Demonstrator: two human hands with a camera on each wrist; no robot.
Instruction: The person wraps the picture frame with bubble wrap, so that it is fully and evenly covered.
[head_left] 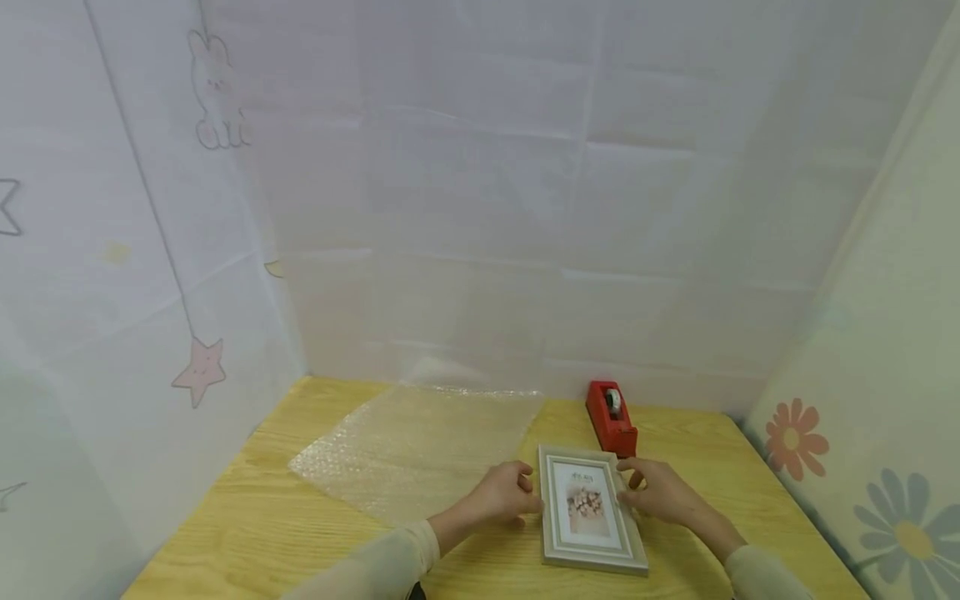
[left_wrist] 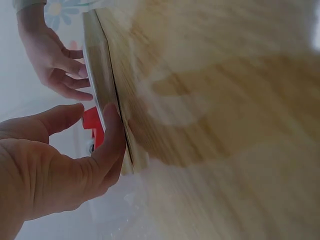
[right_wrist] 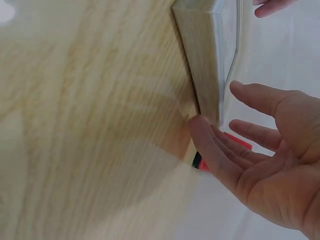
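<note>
Picture frame (head_left: 588,503) in the head view: face up on the desk (head_left: 225,533), toward the near right, between left hand (head_left: 501,498) and right hand (head_left: 660,494), with bubble wrap (head_left: 420,450) spread out to the far left and a red tape dispenser (head_left: 611,419) just beside its far right corner. From the left wrist: left hand wide, fingers against the frame's left side, thumb apart. From the right wrist: right hand also wide, fingertips at the right side, contact impossible to tell.
</note>
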